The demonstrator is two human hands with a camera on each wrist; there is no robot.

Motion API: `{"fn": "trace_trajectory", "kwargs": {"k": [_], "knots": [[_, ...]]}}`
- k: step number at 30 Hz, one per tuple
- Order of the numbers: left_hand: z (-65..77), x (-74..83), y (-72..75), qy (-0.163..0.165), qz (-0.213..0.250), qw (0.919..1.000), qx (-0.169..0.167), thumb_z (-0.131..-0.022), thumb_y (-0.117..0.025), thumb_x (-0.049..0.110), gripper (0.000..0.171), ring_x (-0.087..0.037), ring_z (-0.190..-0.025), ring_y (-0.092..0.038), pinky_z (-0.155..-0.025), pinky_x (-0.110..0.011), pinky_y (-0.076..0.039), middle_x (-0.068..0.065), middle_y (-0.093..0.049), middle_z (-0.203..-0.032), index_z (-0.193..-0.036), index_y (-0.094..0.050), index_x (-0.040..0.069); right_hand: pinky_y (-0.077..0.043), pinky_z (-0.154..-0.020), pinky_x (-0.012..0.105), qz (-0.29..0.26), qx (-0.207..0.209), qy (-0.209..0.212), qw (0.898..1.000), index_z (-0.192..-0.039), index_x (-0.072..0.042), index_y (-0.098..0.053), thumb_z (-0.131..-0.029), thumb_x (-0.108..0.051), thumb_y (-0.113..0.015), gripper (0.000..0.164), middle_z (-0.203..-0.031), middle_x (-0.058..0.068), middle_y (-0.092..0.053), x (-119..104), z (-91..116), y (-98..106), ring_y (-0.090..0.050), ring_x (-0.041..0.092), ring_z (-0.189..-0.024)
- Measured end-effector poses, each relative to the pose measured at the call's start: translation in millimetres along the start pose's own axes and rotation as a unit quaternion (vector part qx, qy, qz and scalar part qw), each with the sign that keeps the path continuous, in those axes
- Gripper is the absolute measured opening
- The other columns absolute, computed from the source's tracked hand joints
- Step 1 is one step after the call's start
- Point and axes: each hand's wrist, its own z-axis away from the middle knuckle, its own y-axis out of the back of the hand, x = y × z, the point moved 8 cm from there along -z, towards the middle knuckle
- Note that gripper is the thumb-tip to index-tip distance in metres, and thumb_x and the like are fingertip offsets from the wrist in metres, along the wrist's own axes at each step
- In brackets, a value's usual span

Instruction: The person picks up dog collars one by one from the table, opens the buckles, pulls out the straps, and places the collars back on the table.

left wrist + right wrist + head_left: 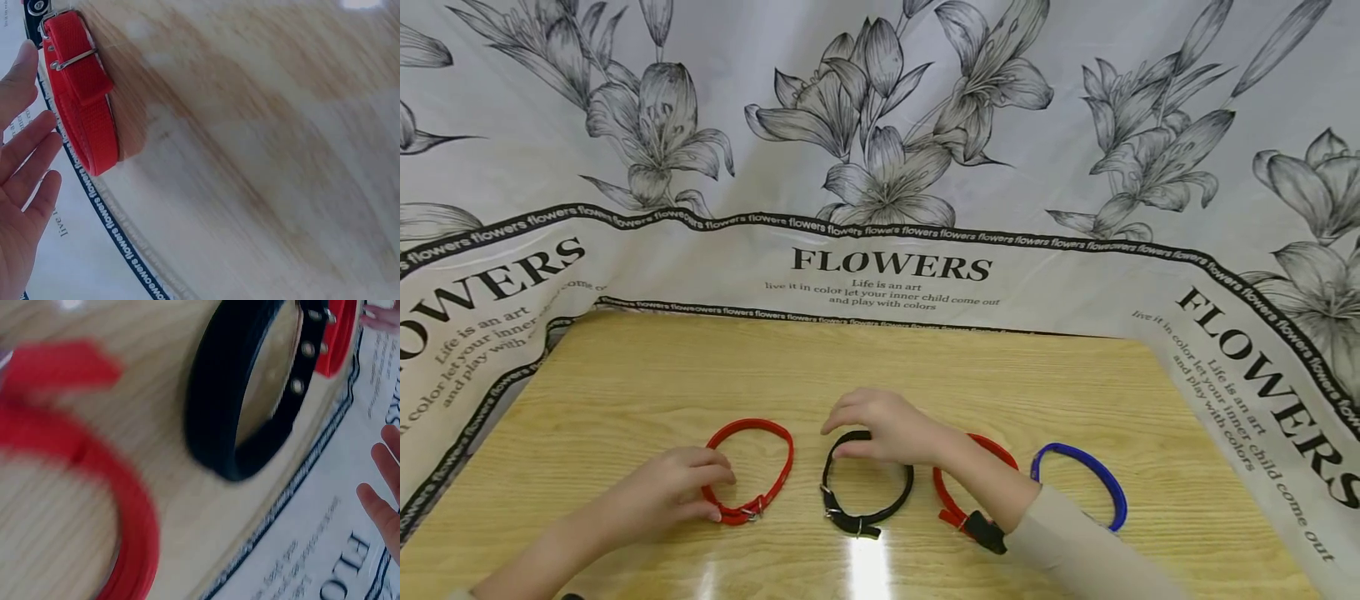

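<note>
Four-in-a-row is not counted here; several buckled pet collars lie looped on the table. My left hand (673,485) is at the left rim of the leftmost red collar (791,454), its fingers loosely bent. In the left wrist view those fingers are spread beside the red collar (75,69), not wrapped round it. Over the far side of the black collar (848,522) hovers my right hand (883,427), thumb and fingers apart. The right wrist view shows the black collar (212,400) with metal eyelets, and the right fingertips (375,503) away from it.
Right of the black collar lies a second red collar (946,493) with a black piece at its buckle, partly hidden by my right forearm. A blue collar (1108,477) lies farthest right. Flower-printed cloth (1045,283) borders the wooden table (850,358) at the back and sides.
</note>
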Motion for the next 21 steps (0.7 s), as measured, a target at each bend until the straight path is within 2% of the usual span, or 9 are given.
{"fn": "trace_trajectory", "kwargs": {"k": [4, 8, 14, 21], "knots": [[1.2, 2.7, -2.4, -0.021, -0.001, 0.9997, 0.008, -0.066, -0.081, 0.032, 0.037, -0.013, -0.081, -0.059, -0.067, -0.030, -0.051, 0.003, -0.062, -0.095, -0.094, -0.066, 0.014, -0.044, -0.089, 0.018, 0.004, -0.028, 0.023, 0.999, -0.104, -0.012, -0.069, -0.082, -0.023, -0.072, 0.025, -0.102, -0.002, -0.064, -14.0, -21.3, -26.4, -0.058, 0.010, -0.099], [2.5, 5.8, -2.4, -0.046, 0.004, 0.9987, 0.020, -0.062, -0.082, 0.029, 0.037, -0.012, -0.079, -0.060, -0.066, -0.028, -0.050, 0.004, -0.062, -0.093, -0.092, -0.065, 0.014, -0.042, -0.082, 0.011, -0.001, -0.053, 0.055, 0.997, -0.103, -0.012, -0.069, -0.083, -0.025, -0.072, 0.025, -0.099, -0.002, -0.065, -29.8, -36.3, -45.5, -0.058, 0.008, -0.093], [5.1, 5.4, -4.1, -0.050, 0.007, 0.9985, 0.022, -0.060, -0.083, 0.027, 0.037, -0.009, -0.076, -0.059, -0.064, -0.025, -0.049, 0.005, -0.061, -0.090, -0.091, -0.065, 0.015, -0.040, -0.076, 0.005, -0.011, -0.092, 0.089, 0.992, -0.102, -0.011, -0.069, -0.082, -0.025, -0.072, 0.025, -0.098, -0.003, -0.065, -48.1, -49.8, -70.3, -0.057, 0.005, -0.089], [8.5, 3.9, -7.4, -0.046, 0.012, 0.9986, 0.020, -0.059, -0.084, 0.024, 0.037, -0.006, -0.074, -0.055, -0.064, -0.019, -0.047, 0.008, -0.059, -0.086, -0.090, -0.066, 0.016, -0.038, -0.068, 0.004, 0.040, -0.137, 0.077, 0.987, -0.106, -0.018, -0.070, -0.082, -0.029, -0.072, 0.027, -0.098, -0.009, -0.064, -55.0, -55.9, -93.4, -0.053, -0.003, -0.085]]}}
